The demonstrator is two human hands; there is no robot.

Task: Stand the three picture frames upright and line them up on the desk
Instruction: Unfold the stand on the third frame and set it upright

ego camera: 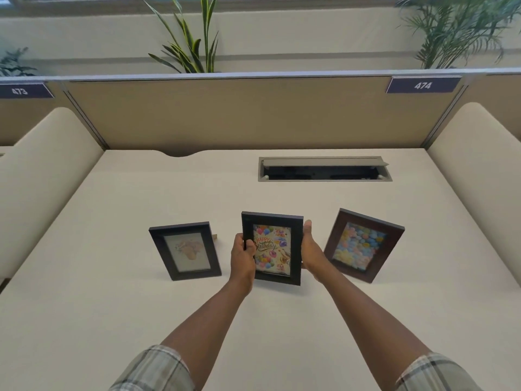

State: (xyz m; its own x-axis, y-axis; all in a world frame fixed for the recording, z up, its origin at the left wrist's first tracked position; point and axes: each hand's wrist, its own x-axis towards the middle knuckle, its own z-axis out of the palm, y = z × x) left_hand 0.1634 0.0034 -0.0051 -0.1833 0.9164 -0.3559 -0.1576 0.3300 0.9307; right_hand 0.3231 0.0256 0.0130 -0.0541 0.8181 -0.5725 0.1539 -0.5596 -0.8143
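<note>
Both hands pinch the black rectangular birthday-card frame (pixel 272 247): left hand (pixel 243 256) and right hand (pixel 310 251) clasp its side edges. Left of that grip stands a black frame with a pale drawing (pixel 185 251); right, a tilted brown frame (pixel 363 245), all on the cream tabletop (pixel 141 198).

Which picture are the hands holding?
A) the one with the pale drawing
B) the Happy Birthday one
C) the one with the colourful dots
B: the left hand and right hand grip the two sides of the middle frame, whose picture reads "Happy Birthday" among balloons; the other two frames stand untouched.
</note>
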